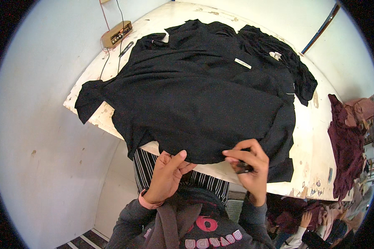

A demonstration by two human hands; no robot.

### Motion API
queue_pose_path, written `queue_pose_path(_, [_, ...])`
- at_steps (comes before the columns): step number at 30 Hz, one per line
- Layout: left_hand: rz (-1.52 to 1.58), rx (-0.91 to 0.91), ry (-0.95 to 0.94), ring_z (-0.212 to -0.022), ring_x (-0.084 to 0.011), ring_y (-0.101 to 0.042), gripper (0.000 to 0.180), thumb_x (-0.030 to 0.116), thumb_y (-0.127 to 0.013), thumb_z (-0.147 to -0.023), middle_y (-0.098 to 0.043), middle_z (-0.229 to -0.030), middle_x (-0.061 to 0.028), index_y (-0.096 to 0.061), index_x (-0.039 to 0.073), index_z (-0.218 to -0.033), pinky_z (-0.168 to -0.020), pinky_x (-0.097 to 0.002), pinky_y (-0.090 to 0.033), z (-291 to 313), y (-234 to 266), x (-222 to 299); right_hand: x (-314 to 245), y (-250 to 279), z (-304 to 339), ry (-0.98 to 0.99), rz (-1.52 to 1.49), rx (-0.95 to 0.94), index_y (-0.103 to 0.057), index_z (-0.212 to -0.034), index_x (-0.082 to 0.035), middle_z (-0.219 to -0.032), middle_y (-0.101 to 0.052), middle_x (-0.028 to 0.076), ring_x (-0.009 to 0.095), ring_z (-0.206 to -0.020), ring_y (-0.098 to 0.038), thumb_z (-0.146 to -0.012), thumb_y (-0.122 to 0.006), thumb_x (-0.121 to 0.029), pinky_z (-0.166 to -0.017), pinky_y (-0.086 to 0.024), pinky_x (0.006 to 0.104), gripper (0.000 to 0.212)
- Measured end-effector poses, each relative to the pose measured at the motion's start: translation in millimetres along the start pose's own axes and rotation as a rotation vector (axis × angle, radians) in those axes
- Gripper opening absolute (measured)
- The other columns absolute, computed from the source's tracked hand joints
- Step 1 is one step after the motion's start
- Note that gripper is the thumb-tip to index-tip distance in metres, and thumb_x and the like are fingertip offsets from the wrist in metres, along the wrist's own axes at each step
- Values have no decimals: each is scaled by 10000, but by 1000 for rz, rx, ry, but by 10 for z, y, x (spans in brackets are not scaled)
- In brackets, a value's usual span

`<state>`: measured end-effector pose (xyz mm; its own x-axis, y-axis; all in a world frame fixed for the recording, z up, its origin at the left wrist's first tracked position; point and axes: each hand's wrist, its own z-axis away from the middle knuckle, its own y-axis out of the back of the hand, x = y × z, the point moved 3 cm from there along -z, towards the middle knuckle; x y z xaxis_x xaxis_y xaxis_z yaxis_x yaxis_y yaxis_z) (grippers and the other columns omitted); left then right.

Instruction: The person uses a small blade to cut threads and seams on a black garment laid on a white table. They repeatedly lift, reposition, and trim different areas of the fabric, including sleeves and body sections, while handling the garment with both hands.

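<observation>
A black garment (195,108) lies spread over a worn white table, its near edge hanging at the front. My left hand (169,172) pinches that edge between thumb and fingers. A short way to the right, my right hand (251,166) has its thumb and forefinger closed on the same edge. Tucked in the right palm is a small dark tool (244,167), mostly covered by the fingers; its kind cannot be made out. A small white label (242,63) shows on the cloth towards the far right.
Bare parts of the white table (305,153) show peeling paint. At the far left sit a brown electrical box (117,35) with wires and a slim dark tool (126,49). Maroon cloth (347,157) hangs at the right. Below it, another person's hand (306,219) is near dark cloth.
</observation>
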<state>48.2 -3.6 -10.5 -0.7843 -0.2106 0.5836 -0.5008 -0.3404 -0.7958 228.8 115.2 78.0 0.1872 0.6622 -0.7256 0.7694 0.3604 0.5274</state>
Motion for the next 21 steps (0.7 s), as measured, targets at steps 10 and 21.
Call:
queue_pose_path(10, [-62,12,-78,-1065,-181,-689,333,17,-585,-1003,-665,-1226,-107,-504,6,-1326,-980,-368,-570,144,-55,192,-163,-609,-99,302,89,-85,-773,-1000,-174,-905,-644,-6,179,-628,-602,-610,-769,-61,-570,-489,306,405])
queue_pose_path(21, [-379,124,-399,-897,23,-520,510,-152,-638,-901,-568,-1005,68,-507,-22,-1377,-828,-143,-443,263,-108,392,-164,-740,-86,155,-217,-53,-787,-1007,-112,-962,-645,56,139,-645,-629,-636,-793,40,-549,-473,256,401])
